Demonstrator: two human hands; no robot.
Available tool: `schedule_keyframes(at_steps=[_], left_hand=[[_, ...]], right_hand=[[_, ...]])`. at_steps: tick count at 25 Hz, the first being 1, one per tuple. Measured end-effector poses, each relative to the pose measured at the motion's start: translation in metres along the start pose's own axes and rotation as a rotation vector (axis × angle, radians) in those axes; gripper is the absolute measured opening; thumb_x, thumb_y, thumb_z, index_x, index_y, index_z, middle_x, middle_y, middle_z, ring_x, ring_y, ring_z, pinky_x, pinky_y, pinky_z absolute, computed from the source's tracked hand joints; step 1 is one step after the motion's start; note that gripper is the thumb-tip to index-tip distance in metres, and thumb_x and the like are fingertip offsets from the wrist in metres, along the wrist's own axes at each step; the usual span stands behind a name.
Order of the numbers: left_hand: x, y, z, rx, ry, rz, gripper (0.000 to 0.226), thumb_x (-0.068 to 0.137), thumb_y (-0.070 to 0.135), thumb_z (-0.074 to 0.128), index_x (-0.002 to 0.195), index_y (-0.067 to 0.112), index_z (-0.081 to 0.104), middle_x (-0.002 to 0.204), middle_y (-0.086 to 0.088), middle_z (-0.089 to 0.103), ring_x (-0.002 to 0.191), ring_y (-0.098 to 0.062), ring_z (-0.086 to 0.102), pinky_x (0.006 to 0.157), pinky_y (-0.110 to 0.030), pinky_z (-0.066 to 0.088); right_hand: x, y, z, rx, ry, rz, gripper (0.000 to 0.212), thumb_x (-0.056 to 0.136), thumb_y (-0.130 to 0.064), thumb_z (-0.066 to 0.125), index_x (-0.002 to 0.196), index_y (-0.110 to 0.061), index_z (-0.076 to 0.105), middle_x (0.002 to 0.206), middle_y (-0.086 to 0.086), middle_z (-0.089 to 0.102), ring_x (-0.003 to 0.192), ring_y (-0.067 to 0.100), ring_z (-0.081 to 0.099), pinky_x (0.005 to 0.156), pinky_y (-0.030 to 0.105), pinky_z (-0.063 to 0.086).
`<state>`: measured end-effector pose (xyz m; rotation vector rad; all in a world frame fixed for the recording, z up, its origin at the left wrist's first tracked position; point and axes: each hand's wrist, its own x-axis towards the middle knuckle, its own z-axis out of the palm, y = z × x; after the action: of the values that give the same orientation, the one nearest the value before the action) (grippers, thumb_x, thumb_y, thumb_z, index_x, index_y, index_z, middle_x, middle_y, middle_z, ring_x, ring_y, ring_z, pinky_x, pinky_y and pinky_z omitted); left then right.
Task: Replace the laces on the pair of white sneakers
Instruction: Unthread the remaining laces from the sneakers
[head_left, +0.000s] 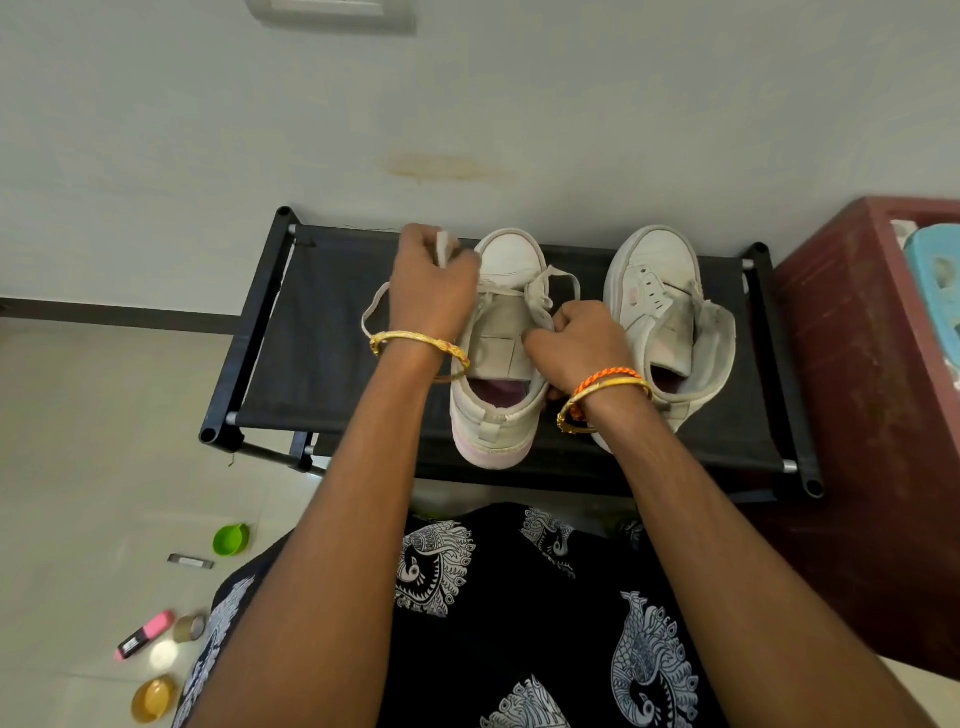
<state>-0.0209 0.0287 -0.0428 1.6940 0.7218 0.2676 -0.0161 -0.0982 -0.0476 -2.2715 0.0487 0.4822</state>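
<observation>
Bare forearms with gold bangles reach forward, right hand (576, 340) curled on the left sneaker (501, 343) collar, seemingly pinching it, left hand (431, 291) gripping a flat white lace (376, 306), scuffed leather right sneaker (670, 322) laceless, both on a black fabric rack (311, 332).

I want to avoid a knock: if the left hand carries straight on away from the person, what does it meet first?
Probably the wall behind the rack; the left hand, gripping lace, is near the rack's back edge. Depth is unclear.

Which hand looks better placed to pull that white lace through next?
Probably the left hand: it already pinches the flat white lace above the left white sneaker, while the right hand grips that sneaker's side.
</observation>
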Motion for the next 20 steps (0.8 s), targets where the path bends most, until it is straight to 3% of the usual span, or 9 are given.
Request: schedule_keyframes(at_steps=[3,6,12,20], left_hand=[[-0.007,-0.009,0.012,0.542,-0.200,0.160,0.016,0.083,0.023,0.061,0.097,0.031,0.061,0.104,0.001,0.061,0.106,-0.024,0.053,0.094,-0.043,0.043],[-0.012,-0.007,0.019,0.922,-0.168,0.237,0.025,0.091,0.033,0.055,0.115,0.033,0.063,0.128,-0.007,0.047,0.124,-0.029,0.036,0.101,-0.046,0.030],[-0.013,-0.007,0.021,0.896,-0.054,0.281,0.017,0.090,0.030,0.058,0.104,0.028,0.069,0.127,-0.006,0.041,0.121,-0.026,0.032,0.097,-0.043,0.026],[-0.014,-0.010,0.020,0.698,0.154,0.328,0.013,0.080,0.017,0.065,0.089,0.027,0.064,0.137,-0.003,0.030,0.133,-0.024,0.018,0.095,-0.039,0.016]], right_hand=[[0.000,0.000,0.000,-0.002,-0.003,-0.003,0.028,0.079,-0.012,0.059,0.060,-0.014,0.040,0.057,0.000,0.041,0.056,0.016,0.042,0.054,0.026,0.039],[0.000,0.000,0.000,-0.019,-0.017,-0.007,0.027,0.081,-0.013,0.059,0.061,-0.015,0.041,0.059,0.000,0.041,0.055,0.013,0.040,0.050,0.023,0.034],[0.001,0.000,0.000,-0.019,-0.008,-0.014,0.029,0.082,-0.014,0.059,0.060,-0.015,0.039,0.059,0.001,0.041,0.055,0.014,0.042,0.052,0.024,0.037],[-0.001,0.000,0.000,0.002,-0.003,-0.029,0.031,0.081,-0.013,0.059,0.058,-0.014,0.038,0.057,0.001,0.040,0.055,0.016,0.043,0.053,0.025,0.040]])
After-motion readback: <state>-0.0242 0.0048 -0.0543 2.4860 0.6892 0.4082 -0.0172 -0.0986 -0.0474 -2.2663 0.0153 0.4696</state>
